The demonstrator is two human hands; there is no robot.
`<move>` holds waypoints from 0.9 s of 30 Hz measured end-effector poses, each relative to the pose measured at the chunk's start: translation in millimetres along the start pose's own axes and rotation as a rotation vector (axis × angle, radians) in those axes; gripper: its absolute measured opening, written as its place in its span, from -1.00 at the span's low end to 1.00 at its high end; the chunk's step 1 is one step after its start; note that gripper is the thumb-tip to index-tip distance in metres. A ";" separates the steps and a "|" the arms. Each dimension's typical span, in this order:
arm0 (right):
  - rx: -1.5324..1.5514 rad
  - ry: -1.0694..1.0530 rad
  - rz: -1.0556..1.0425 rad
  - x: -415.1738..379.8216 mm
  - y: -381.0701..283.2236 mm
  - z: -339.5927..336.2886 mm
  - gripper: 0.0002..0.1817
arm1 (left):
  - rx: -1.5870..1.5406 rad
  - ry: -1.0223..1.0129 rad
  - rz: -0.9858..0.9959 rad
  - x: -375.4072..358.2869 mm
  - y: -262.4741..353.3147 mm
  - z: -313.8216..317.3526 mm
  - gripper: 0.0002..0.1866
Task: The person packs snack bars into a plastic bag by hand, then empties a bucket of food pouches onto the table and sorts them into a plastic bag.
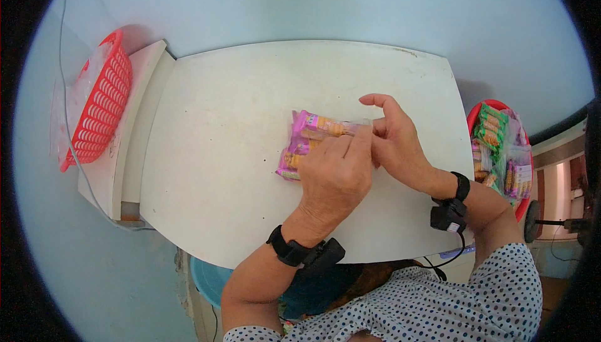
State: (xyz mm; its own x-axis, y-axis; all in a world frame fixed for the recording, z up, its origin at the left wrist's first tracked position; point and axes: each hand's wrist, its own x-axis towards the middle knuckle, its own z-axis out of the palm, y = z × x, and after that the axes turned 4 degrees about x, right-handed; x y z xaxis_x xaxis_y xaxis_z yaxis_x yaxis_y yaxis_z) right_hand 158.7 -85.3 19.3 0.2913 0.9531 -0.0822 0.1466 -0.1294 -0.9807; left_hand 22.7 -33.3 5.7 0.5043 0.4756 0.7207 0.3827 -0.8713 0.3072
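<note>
Small pink-and-clear packs of biscuits (294, 148) lie on the white table, seemingly together in a clear plastic bag (355, 126). My left hand (335, 170) rests over the packs' right part, its fingers closed and pinching the bag's end. At that same end is my right hand (400, 141), with one finger stretched out and curved away. Its other fingers are bent in against the bag and partly hidden behind the left hand. Both wrists wear black straps with small devices.
On the left, a red plastic basket (103, 107) with clear bags inside stands tilted on a white ledge (139, 85). To the right of the table (213, 129), a red basket (526, 201) holds green and pink biscuit packs (491, 128). A grey cable (64, 91) hangs at the left.
</note>
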 end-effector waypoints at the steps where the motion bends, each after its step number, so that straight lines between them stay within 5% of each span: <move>1: -0.081 0.014 -0.076 7.3 15.5 -2.7 -0.74 | -0.009 -0.001 0.007 -0.6 0.8 0.9 -0.76; 5: -0.566 0.103 -0.488 14.2 23.0 -5.5 -0.84 | -0.041 -0.037 0.012 -3.6 1.2 5.3 -0.75; 8: -0.742 0.129 -0.588 16.8 20.6 -12.0 -0.84 | -0.151 -0.043 -0.054 2.2 7.1 0.7 -0.77; 11: -0.714 0.216 -0.598 22.3 28.9 -9.9 -0.86 | -0.090 0.006 -0.072 4.4 1.2 -2.9 -0.75; 20: -0.475 -0.067 -0.329 21.3 13.2 -28.2 -0.87 | 0.034 -0.207 -0.206 2.1 -26.5 5.2 -0.74; 23: -0.543 -0.038 -0.493 24.4 25.4 -30.3 -0.85 | 0.081 -0.219 -0.150 -0.2 -30.5 6.9 -0.70; 27: -0.422 -0.098 -0.445 24.3 18.7 -29.0 -0.80 | 0.083 -0.268 -0.157 2.1 -30.5 5.8 -0.68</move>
State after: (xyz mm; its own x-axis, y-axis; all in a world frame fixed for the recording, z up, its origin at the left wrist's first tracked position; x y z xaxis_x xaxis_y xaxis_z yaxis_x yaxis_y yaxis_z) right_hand 196.0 -72.5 4.1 0.0315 0.9587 0.2828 0.6008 0.2080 -0.7719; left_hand 16.6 -5.0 -5.7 0.6163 0.6277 0.4755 0.5278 -0.7774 0.3421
